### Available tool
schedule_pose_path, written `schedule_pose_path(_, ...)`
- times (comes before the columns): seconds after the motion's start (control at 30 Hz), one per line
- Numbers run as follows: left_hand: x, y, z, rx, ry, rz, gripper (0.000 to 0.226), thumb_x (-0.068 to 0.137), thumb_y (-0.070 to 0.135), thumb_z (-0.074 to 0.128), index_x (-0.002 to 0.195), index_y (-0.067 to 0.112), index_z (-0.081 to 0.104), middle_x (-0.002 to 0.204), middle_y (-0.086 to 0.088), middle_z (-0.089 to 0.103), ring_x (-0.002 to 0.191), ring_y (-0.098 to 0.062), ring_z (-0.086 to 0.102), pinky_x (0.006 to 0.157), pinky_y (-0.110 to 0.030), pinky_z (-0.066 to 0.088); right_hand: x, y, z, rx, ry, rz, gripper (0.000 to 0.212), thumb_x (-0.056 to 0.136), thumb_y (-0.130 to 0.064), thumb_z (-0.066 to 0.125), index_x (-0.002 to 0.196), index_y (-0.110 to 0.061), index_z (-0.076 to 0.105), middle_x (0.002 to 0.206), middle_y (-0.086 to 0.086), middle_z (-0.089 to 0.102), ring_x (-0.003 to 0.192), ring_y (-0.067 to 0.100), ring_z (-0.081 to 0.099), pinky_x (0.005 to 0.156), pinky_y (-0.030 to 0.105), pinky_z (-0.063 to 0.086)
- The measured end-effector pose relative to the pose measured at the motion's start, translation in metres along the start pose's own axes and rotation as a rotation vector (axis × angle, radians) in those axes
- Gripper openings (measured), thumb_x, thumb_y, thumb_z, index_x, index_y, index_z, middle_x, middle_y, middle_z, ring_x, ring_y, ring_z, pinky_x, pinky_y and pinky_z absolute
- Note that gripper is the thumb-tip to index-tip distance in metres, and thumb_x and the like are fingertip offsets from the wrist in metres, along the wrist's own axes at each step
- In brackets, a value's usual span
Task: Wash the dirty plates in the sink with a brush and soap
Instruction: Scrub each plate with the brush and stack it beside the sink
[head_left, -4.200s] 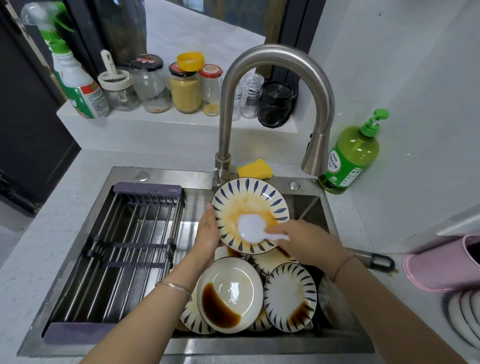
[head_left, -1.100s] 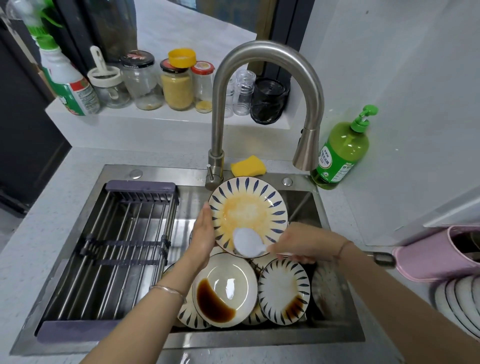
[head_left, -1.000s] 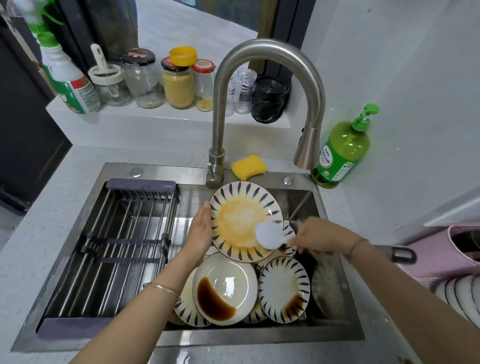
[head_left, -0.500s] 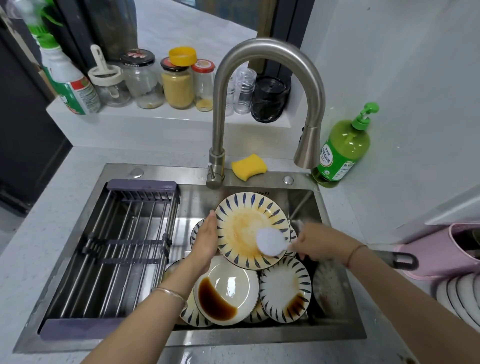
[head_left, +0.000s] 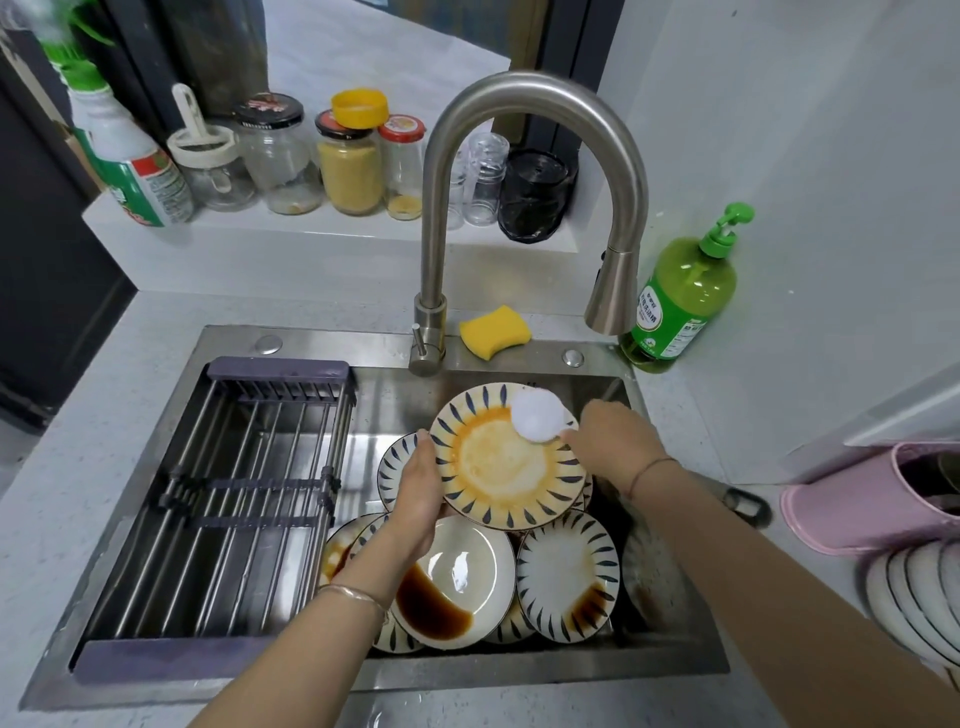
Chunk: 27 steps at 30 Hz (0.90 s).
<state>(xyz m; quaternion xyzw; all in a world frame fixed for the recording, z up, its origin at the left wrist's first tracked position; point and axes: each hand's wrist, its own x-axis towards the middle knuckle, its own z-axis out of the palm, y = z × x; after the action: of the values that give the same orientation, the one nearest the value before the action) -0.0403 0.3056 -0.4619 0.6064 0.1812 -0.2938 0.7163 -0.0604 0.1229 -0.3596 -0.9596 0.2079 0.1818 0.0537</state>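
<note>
Closed left grip on an orange-smeared round plate, closed right grip on a white round-headed brush.

Pale speckled stone countertop across the foreground, raised white ledge runs along the back, plain pale wall on the right, dark window frame above the ledge, bright pane between its bars, dark panel at far left, soft even light.

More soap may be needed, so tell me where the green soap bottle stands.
In the head view the green soap bottle stands upright on the counter at the back right corner of the sink, just right of the faucet spout.
</note>
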Motion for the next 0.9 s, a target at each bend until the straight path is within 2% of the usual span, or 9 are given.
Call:
schedule_pose_path(0.1,0.007,0.001,-0.011,-0.022,0.106,0.017,0.057,0.1,0.06,0.021,0.127,0.026,0.057,0.119,-0.005,0.067,0.104,-0.023,0.065,0.07,-0.037,0.058,-0.005,0.01,0.002,0.057,-0.304,-0.065,0.028,0.094,-0.03,0.05,0.093,-0.006,0.064,0.092,0.012,0.067,0.066,0.018,0.057,0.063,0.027,0.045)
schedule_pose_path(0.2,0.014,-0.002,-0.02,-0.117,0.133,-0.015,0.063,0.097,0.065,0.025,0.132,0.022,0.054,0.125,-0.011,0.064,0.11,-0.031,0.063,0.081,-0.047,0.058,-0.018,0.016,0.008,0.539,-0.617,-0.066,0.035,0.095,-0.036,0.053,0.084,-0.006,0.068,0.056,0.001,0.055,0.042,0.009,0.039,0.041,0.018,0.034)
schedule_pose_path(0.33,0.009,0.011,-0.024,-0.156,0.092,-0.002,0.055,0.104,0.052,0.018,0.13,0.02,0.055,0.118,-0.011,0.067,0.104,-0.026,0.065,0.077,-0.037,0.056,-0.018,0.024,0.019,1.014,-0.386,-0.052,0.034,0.095,-0.035,0.053,0.088,-0.005,0.064,0.052,-0.001,0.049,0.037,0.008,0.038,0.036,0.017,0.033)
schedule_pose_path(0.47,0.009,0.017,-0.022,-0.11,0.084,0.01,0.053,0.104,0.051,0.018,0.12,0.018,0.056,0.103,-0.01,0.068,0.092,-0.024,0.066,0.074,-0.036,0.056,-0.019,0.026,0.033,1.222,-0.063,-0.02,0.029,0.09,-0.036,0.061,0.084,-0.008,0.059,0.054,-0.006,0.052,0.041,0.008,0.036,0.039,0.017,0.034)
schedule_pose_path(0.57,0.008,0.017,-0.018,-0.067,0.081,-0.019,0.053,0.103,0.053,0.022,0.114,0.015,0.057,0.111,-0.017,0.066,0.1,-0.032,0.065,0.083,-0.043,0.055,-0.02,0.021,0.04,1.343,-0.131,0.051,0.028,0.088,-0.039,0.063,0.096,-0.012,0.063,0.067,0.001,0.053,0.041,0.005,0.033,0.039,0.016,0.033)
schedule_pose_path(0.67,0.003,0.019,-0.015,-0.036,0.062,-0.035,0.052,0.103,0.053,0.023,0.122,0.018,0.056,0.1,-0.009,0.068,0.091,-0.027,0.067,0.074,-0.038,0.057,-0.021,0.019,0.043,1.439,-0.267,0.101,0.028,0.089,-0.037,0.063,0.078,-0.015,0.051,0.049,-0.008,0.039,0.038,0.004,0.03,0.038,0.016,0.03)
schedule_pose_path(0.73,-0.001,0.021,-0.012,0.022,0.037,-0.009,0.052,0.103,0.053,0.021,0.126,0.021,0.055,0.103,-0.007,0.067,0.096,-0.028,0.065,0.082,-0.042,0.056,-0.021,0.02,0.047,1.479,-0.292,0.123,0.027,0.087,-0.035,0.066,0.078,-0.015,0.051,0.046,-0.009,0.036,0.038,0.004,0.029,0.038,0.016,0.03)
schedule_pose_path(0.8,-0.001,0.022,-0.011,0.223,-0.006,0.072,0.051,0.103,0.052,0.018,0.138,0.026,0.045,0.124,-0.002,0.057,0.116,-0.026,0.055,0.103,-0.038,0.042,-0.021,0.02,0.052,1.507,-0.279,0.205,0.026,0.085,-0.035,0.069,0.075,-0.016,0.054,0.044,-0.008,0.033,0.038,0.005,0.028,0.038,0.017,0.03)
schedule_pose_path(0.9,-0.011,0.016,-0.011,0.547,-0.109,0.285,0.068,0.099,0.055,0.032,0.156,0.025,0.01,0.157,0.008,0.022,0.144,-0.012,0.022,0.112,-0.026,0.016,-0.022,0.018,0.059,1.564,-0.24,0.361,0.025,0.082,-0.031,0.073,0.079,-0.014,0.056,0.043,-0.008,0.035,0.038,0.005,0.028,0.038,0.017,0.031)
